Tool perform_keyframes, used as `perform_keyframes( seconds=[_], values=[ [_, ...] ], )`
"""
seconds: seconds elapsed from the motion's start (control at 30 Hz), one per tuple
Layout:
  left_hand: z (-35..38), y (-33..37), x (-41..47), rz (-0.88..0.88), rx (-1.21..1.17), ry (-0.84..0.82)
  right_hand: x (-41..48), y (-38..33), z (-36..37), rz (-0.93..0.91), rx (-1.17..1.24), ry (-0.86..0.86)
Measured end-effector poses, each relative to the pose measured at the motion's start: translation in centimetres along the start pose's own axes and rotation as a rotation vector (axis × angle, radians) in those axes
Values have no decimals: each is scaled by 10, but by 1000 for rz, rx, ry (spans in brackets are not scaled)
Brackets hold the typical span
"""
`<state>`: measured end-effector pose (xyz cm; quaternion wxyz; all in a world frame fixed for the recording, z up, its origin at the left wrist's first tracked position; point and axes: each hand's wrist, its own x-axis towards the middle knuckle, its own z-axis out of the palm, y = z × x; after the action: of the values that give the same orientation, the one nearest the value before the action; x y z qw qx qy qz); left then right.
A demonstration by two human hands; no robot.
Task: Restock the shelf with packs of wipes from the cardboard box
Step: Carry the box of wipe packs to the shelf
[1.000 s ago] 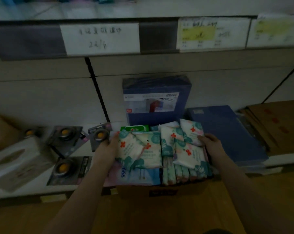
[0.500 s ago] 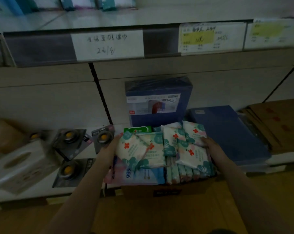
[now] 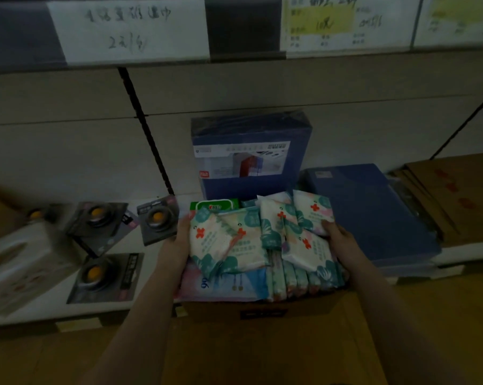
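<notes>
Several white and teal packs of wipes with red crosses lie piled on top of an open cardboard box in front of the low shelf. My left hand grips the left side of the pile, its fingers hidden behind the packs. My right hand holds the right side, thumb on a pack. More packs stand on edge inside the box, beside a larger pastel pack and a green pack.
On the low shelf stand a blue box, a flat blue folder, brown cartons, dark blister cards with yellow centres and a white tissue box. Price labels line the upper shelf edge.
Both hands keep their hold on the pile of packs and have hardly moved. My view rose slightly, then dropped and drifted right, so the upper shelf top is out of sight.
</notes>
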<state>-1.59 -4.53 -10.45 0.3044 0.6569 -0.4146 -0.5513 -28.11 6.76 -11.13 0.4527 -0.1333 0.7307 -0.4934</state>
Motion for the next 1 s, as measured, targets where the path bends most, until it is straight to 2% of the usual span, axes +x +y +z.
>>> perform_keyframes(
  seconds=[0.33,0.53,0.6,0.77,1.0],
  values=[
    [3,-17,0,-28,0,-29,-8,7,-5,-50,-9,9],
    [-3,-8,-35,-22,20,-11,-34,16,-11,-30,47,46],
    [-8,-6,-51,-22,28,-8,-50,17,-14,-21,68,48],
    [-24,8,-97,-155,19,-24,-105,-9,-31,1,75,53],
    [-57,71,-186,-273,29,-50,-204,-69,-55,97,58,112]
  ],
)
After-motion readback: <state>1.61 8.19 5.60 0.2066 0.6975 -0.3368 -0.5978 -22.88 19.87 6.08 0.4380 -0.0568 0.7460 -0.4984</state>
